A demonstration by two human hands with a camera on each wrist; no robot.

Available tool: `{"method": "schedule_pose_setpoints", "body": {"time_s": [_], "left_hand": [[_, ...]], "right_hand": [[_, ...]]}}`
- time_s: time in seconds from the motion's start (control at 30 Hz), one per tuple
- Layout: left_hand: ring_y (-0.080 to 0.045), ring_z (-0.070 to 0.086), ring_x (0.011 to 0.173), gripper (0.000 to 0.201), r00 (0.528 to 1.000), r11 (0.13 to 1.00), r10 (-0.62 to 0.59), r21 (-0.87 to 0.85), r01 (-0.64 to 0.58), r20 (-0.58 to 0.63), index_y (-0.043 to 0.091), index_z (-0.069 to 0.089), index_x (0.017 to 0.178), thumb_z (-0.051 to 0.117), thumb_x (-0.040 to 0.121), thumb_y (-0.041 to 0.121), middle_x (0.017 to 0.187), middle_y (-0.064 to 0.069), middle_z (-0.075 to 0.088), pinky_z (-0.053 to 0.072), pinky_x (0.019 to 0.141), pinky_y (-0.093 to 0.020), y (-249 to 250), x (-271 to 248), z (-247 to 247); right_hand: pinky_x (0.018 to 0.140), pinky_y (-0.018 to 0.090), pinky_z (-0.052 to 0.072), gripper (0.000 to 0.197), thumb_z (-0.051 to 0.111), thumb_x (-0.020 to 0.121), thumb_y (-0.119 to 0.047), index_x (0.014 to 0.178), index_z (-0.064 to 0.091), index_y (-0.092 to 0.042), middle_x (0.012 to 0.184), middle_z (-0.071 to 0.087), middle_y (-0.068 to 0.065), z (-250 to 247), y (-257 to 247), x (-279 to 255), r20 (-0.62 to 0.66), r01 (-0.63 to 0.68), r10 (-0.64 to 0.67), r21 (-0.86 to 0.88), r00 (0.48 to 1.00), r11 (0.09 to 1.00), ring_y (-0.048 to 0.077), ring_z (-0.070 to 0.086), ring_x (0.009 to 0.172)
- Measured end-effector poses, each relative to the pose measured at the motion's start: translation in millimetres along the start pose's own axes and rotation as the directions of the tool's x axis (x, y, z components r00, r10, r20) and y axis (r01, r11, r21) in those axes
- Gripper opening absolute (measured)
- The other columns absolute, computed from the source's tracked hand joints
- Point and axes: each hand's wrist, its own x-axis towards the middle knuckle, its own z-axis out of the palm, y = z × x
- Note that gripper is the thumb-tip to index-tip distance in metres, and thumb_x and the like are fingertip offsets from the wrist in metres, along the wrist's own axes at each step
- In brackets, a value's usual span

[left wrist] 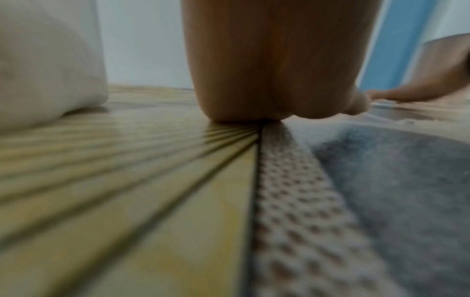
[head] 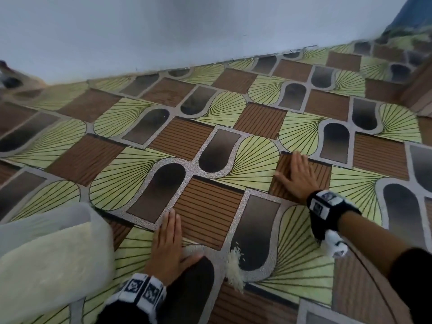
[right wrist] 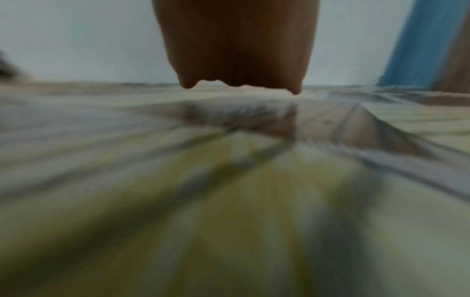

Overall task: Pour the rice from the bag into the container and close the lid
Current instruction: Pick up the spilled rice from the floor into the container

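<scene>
A translucent container (head: pixel 53 251) full of pale rice fills the lower left of the head view; its white wall (left wrist: pixel 48 60) also shows at the left of the left wrist view. No lid and no bag are visible. A small heap of spilled rice (head: pixel 235 267) lies on the patterned floor mat (head: pixel 210 141). My left hand (head: pixel 169 242) lies flat on the mat just left of the spilled rice, fingers straight. My right hand (head: pixel 297 174) is flat over the mat farther away to the right, fingers spread, holding nothing. The right hand (right wrist: pixel 236 50) appears blurred from behind.
A pale wall (head: pixel 163 31) borders the mat at the back. A blue cloth (head: pixel 413 15) hangs at the far right corner. A blurred brownish object (head: pixel 14 78) sits at the far left edge.
</scene>
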Motion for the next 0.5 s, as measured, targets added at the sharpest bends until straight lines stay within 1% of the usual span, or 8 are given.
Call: {"method": "schedule_pose_setpoints", "body": {"time_s": [0.03, 0.07, 0.13, 0.23, 0.3, 0.33, 0.43, 0.5], "left_hand": [[-0.024, -0.012, 0.141, 0.115, 0.997, 1.0, -0.001, 0.004, 0.001, 0.08, -0.007, 0.005, 0.143, 0.01, 0.074, 0.085, 0.151, -0.024, 0.007, -0.005, 0.11, -0.032, -5, 1, 0], [-0.028, -0.005, 0.142, 0.115, 0.991, 1.0, 0.013, 0.016, -0.015, 0.13, -0.006, 0.008, 0.143, 0.015, 0.074, 0.085, 0.151, -0.023, 0.008, -0.001, 0.109, -0.036, -9, 1, 3], [-0.033, 0.005, 0.14, 0.118, 0.989, 0.995, 0.094, 0.024, -0.097, 0.116, -0.006, 0.01, 0.143, 0.02, 0.071, 0.087, 0.153, -0.021, 0.002, 0.005, 0.108, -0.04, -13, 1, 10], [-0.032, 0.006, 0.141, 0.118, 0.993, 0.993, 0.107, 0.041, -0.109, 0.041, -0.003, 0.01, 0.144, 0.018, 0.069, 0.088, 0.154, -0.016, 0.001, 0.008, 0.107, -0.041, -12, 1, 11], [-0.027, 0.003, 0.142, 0.117, 0.997, 0.996, 0.083, 0.022, -0.083, 0.004, 0.0, 0.012, 0.144, 0.016, 0.068, 0.089, 0.154, -0.014, 0.006, 0.009, 0.108, -0.039, -9, 1, 9], [-0.025, 0.004, 0.143, 0.116, 0.998, 0.998, 0.061, 0.008, -0.061, -0.003, 0.001, 0.015, 0.143, 0.013, 0.068, 0.089, 0.152, -0.013, 0.01, 0.011, 0.107, -0.038, -6, 2, 8], [-0.023, 0.015, 0.14, 0.116, 1.0, 1.0, -0.01, -0.02, 0.011, 0.016, -0.002, 0.029, 0.135, 0.006, 0.067, 0.089, 0.147, -0.012, 0.021, 0.017, 0.105, -0.037, 2, 4, 8], [-0.025, 0.026, 0.134, 0.116, 0.998, 0.998, -0.05, -0.027, 0.051, 0.03, -0.002, 0.034, 0.133, 0.004, 0.067, 0.089, 0.146, -0.013, 0.025, 0.02, 0.105, -0.037, 4, 6, 4]], "right_hand": [[0.115, 0.048, -0.003, 0.092, 0.022, 0.087, -0.069, 0.146, -0.016, -0.01, 0.152, -0.023, 0.009, -6, 1, 18, -0.007, -0.033, 0.033, 0.035, 0.999, 0.999, 0.023, -0.017, 0.142], [0.116, 0.048, -0.001, 0.091, 0.028, 0.089, -0.064, 0.146, -0.016, -0.008, 0.153, -0.021, 0.01, -12, 2, 35, -0.017, -0.067, 0.068, 0.073, 0.998, 0.995, 0.024, -0.016, 0.142], [0.116, 0.049, 0.001, 0.092, 0.033, 0.089, -0.062, 0.146, -0.013, -0.007, 0.155, -0.017, 0.011, -21, 1, 66, -0.019, -0.134, 0.137, 0.112, 0.99, 0.985, 0.026, -0.013, 0.143], [0.116, 0.049, -0.001, 0.101, 0.03, 0.082, -0.073, 0.147, -0.01, -0.006, 0.155, -0.015, 0.011, -31, -2, 100, 0.06, -0.198, 0.197, 0.011, 0.979, 0.98, 0.026, -0.011, 0.143], [0.115, 0.048, -0.002, 0.116, 0.024, 0.069, -0.086, 0.147, -0.007, -0.005, 0.156, -0.012, 0.012, -32, -11, 118, 0.088, -0.177, 0.178, -0.016, 0.98, 0.984, 0.028, -0.009, 0.143], [0.116, 0.048, -0.002, 0.12, 0.026, 0.066, -0.088, 0.147, -0.006, -0.005, 0.156, -0.01, 0.013, -31, -16, 125, 0.076, -0.151, 0.152, -0.01, 0.985, 0.988, 0.028, -0.008, 0.144], [0.117, 0.042, 0.0, 0.104, 0.038, 0.081, -0.071, 0.147, -0.007, -0.005, 0.156, -0.011, 0.01, -31, -37, 135, 0.097, -0.037, 0.047, -0.102, 0.994, 0.994, 0.025, -0.009, 0.144], [0.116, 0.041, -0.001, 0.101, 0.033, 0.082, -0.071, 0.147, -0.009, -0.005, 0.156, -0.014, 0.01, -35, -51, 137, 0.134, 0.074, -0.052, -0.165, 0.99, 0.983, 0.026, -0.011, 0.143]]}}
